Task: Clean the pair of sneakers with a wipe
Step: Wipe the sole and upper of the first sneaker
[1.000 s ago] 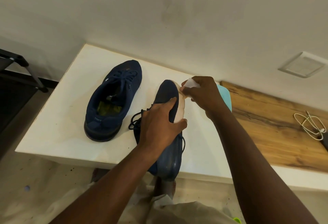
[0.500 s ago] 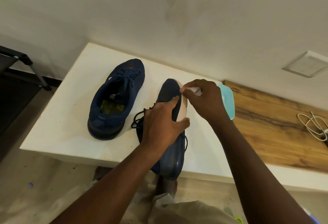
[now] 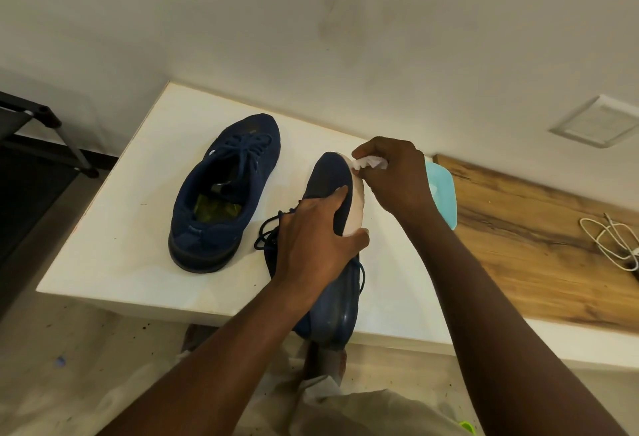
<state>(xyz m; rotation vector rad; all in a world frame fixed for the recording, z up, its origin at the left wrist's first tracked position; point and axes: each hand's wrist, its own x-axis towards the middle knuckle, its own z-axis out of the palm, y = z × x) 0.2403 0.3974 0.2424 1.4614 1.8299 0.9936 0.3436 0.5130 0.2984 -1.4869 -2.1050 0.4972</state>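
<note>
Two navy sneakers are on a white table (image 3: 131,228). One sneaker (image 3: 224,190) stands upright at the left, laces up, nothing touching it. The other sneaker (image 3: 332,179) is tipped on its side with its pale sole edge facing right. My left hand (image 3: 314,238) grips this sneaker around its middle, thumb on the sole edge. My right hand (image 3: 394,176) pinches a crumpled white wipe (image 3: 368,162) and presses it against the sole edge near the toe.
A light-blue wipes pack (image 3: 444,193) lies behind my right hand, half hidden. A wooden board (image 3: 539,238) covers the table's right part, with a white cable (image 3: 612,242) on it. A black rack (image 3: 41,134) stands at the left. A wall runs behind.
My right hand with the wipe slid down the sole edge a little and then back up toward the toe. My left hand kept its grip on the sneaker.
</note>
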